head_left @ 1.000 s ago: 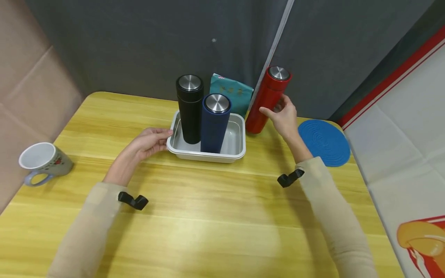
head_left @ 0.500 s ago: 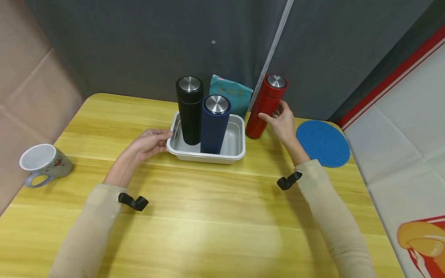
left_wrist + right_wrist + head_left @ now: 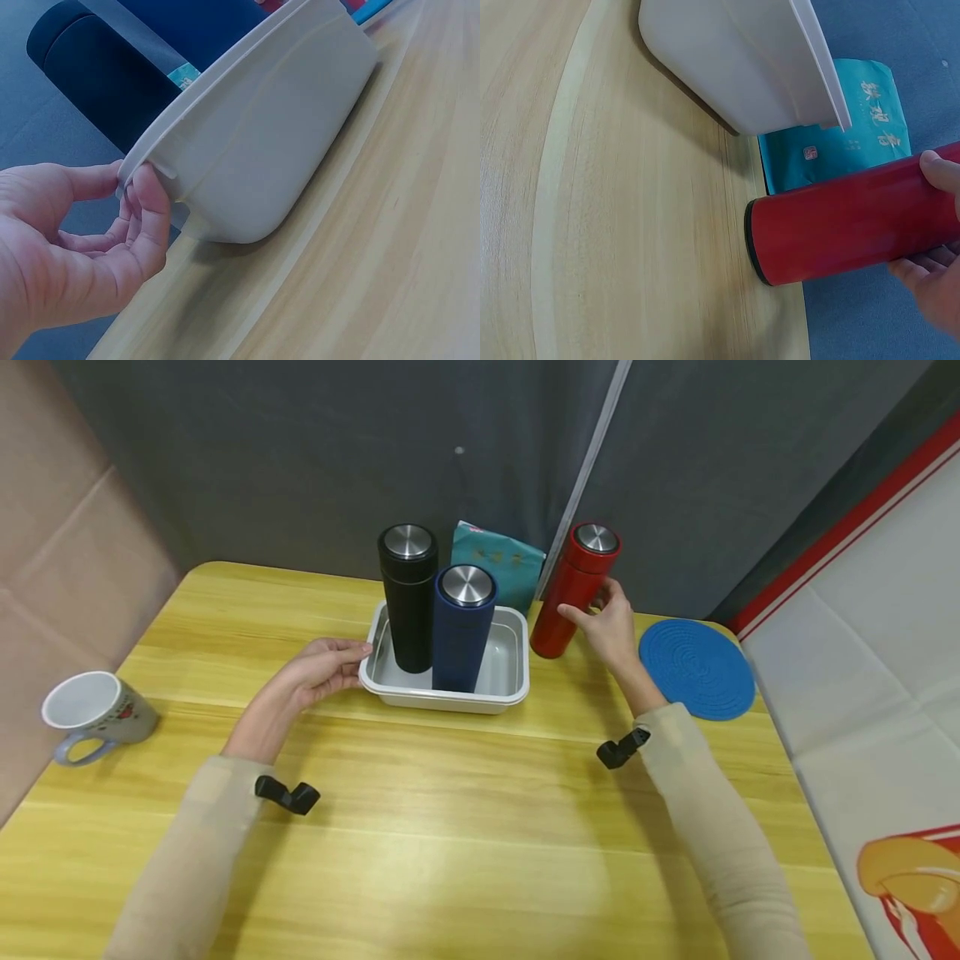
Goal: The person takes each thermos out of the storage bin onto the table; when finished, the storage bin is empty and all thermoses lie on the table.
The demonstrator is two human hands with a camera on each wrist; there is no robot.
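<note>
My left hand (image 3: pixel 358 658) pinches the left rim of a white tray (image 3: pixel 450 702), thumb on top and fingers under the lip; the left wrist view shows this hand (image 3: pixel 139 184) on the tray (image 3: pixel 277 142). A black bottle (image 3: pixel 408 602) and a navy blue bottle (image 3: pixel 461 627) stand upright inside the tray. My right hand (image 3: pixel 600 614) grips a red bottle (image 3: pixel 573 589) around its middle, just right of the tray. In the right wrist view the red bottle (image 3: pixel 847 221) has its base at the table, with my right hand (image 3: pixel 930 225) curled round it.
A teal packet (image 3: pixel 498 560) leans against the dark backdrop behind the tray. A blue round mat (image 3: pixel 697 667) lies to the right of my right hand. A white mug (image 3: pixel 93 710) sits at the wooden table's (image 3: pixel 450 843) left edge.
My right hand has lowered the red bottle a little and brought it closer to the tray's right side. The left hand and the tray have stayed put.
</note>
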